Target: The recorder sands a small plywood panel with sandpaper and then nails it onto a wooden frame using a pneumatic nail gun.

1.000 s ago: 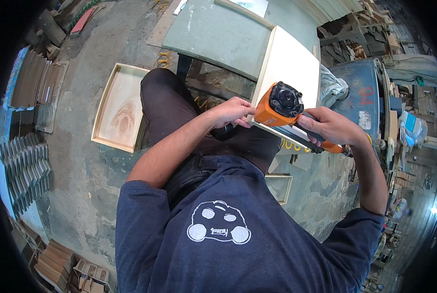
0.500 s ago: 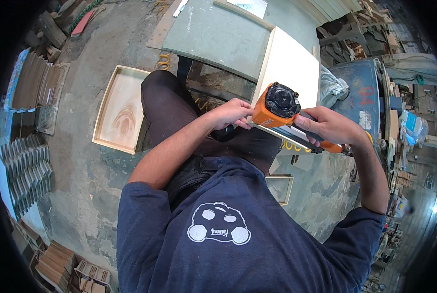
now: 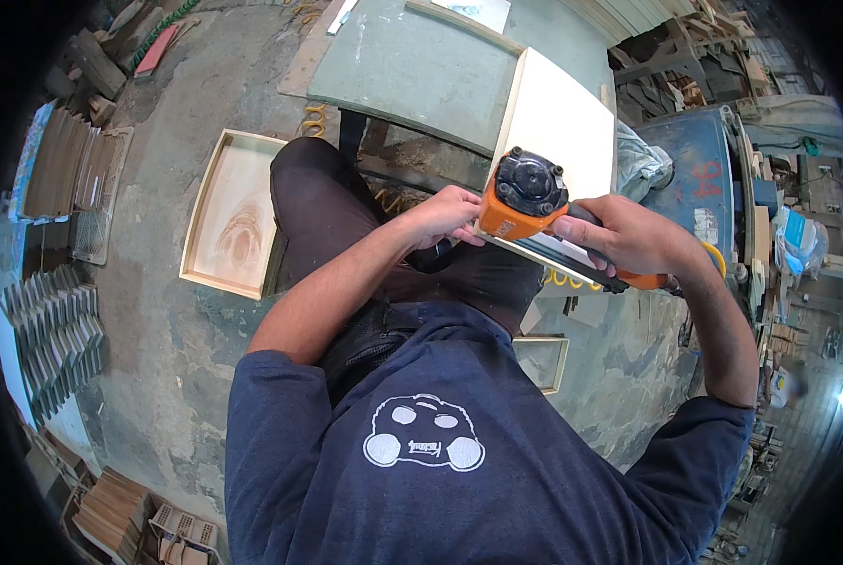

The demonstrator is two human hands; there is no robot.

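Note:
My right hand (image 3: 628, 235) is wrapped round the handle of an orange and black pneumatic nail gun (image 3: 527, 193). The gun's round black cap faces up, and its body sits over the near end of a shallow wooden box (image 3: 558, 108) with a pale flat panel. My left hand (image 3: 448, 221) has its fingers bent and pinched at the box's near left corner, just left of the gun. The gun's nose is hidden beneath its body, as is the spot it meets. The box lies partly on a grey-green table (image 3: 421, 75) and reaches over my lap.
A shallow wooden tray (image 3: 238, 212) lies left of my knee. Behind my right side is another frame (image 3: 561, 365). A coiled yellow hose (image 3: 567, 280) hangs under the box. To the right stands a blue cabinet (image 3: 690, 174); stacked boards (image 3: 59, 165) are at the left.
The nail gun and my right hand have shifted slightly left, toward the box's near left corner. My left hand stays at that corner.

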